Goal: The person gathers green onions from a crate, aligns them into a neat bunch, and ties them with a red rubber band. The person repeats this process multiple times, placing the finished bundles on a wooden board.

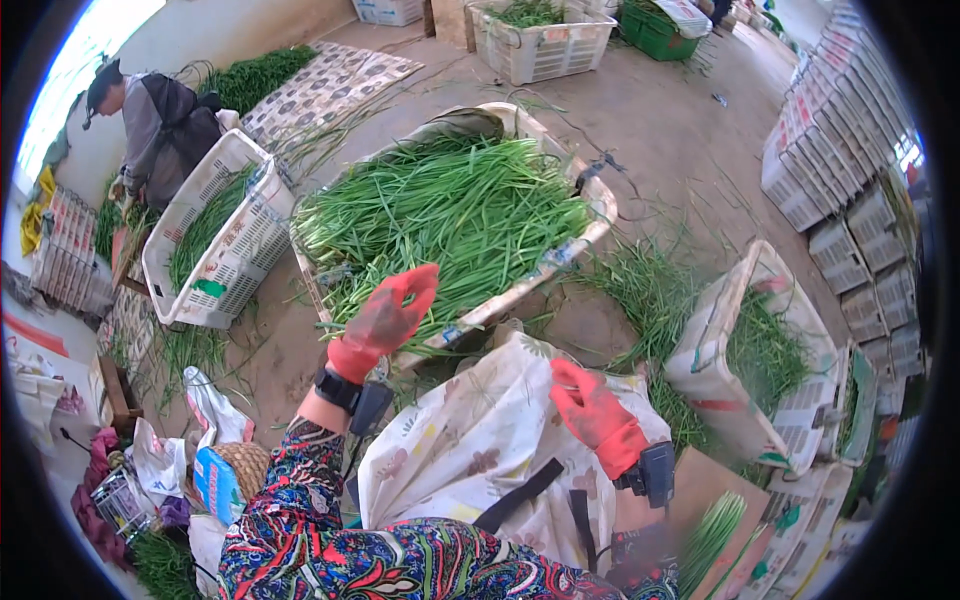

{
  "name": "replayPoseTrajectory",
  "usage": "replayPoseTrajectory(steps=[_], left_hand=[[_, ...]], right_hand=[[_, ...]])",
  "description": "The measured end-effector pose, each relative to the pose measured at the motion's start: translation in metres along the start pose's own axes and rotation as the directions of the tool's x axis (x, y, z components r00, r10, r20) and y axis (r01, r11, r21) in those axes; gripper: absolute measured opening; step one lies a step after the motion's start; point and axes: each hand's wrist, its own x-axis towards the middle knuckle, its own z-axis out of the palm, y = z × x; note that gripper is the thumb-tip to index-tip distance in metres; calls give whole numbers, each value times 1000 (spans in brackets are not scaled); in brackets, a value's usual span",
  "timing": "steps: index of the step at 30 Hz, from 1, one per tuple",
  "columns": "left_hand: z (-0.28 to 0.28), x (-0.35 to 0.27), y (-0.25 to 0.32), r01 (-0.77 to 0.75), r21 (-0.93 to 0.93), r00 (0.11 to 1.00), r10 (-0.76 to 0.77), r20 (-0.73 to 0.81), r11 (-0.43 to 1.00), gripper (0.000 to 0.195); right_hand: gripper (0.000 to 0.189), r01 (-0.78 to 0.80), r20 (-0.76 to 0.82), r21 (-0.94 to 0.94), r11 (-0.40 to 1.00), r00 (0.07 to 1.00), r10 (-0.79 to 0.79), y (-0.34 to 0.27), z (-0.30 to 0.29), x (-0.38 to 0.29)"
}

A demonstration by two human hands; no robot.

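Observation:
My left hand (390, 319), in a red-orange rubber glove smudged with dirt, hovers over the near edge of a white plastic crate (604, 202). Its fingers are bent, with a gap at the thumb and nothing visible inside. Long green chives (450, 210) with pale stem ends fill that crate. Above my lap, my right hand (596, 416) wears a matching glove; its fingers curl, thumb apart, holding nothing that I can see. Beneath it a pale flower-printed apron (480, 435) covers my lap. Dark devices are strapped to both wrists.
Cut chives (739, 517) lie on cardboard (690, 480) at my right, near another crate (705, 375). Loose greens (645, 292) litter the floor. A person (154, 142) bends beside a tilted crate (244, 262) at left. Stacked crates (832, 127) line the right side.

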Motion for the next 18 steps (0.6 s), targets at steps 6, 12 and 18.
replayPoseTrajectory(steps=[6,12,18], left_hand=[[22,143,-47,-122,309,991,134,-19,943,101],[61,287,-95,-48,785,989,-81,123,618,135],[67,358,-149,31,870,860,-457,228,492,131]], right_hand=[[36,-109,154,80,991,983,96,12,1,53],[36,-306,157,325,895,950,268,43,-31,75],[33,-418,89,432,799,902,423,82,-53,92]])
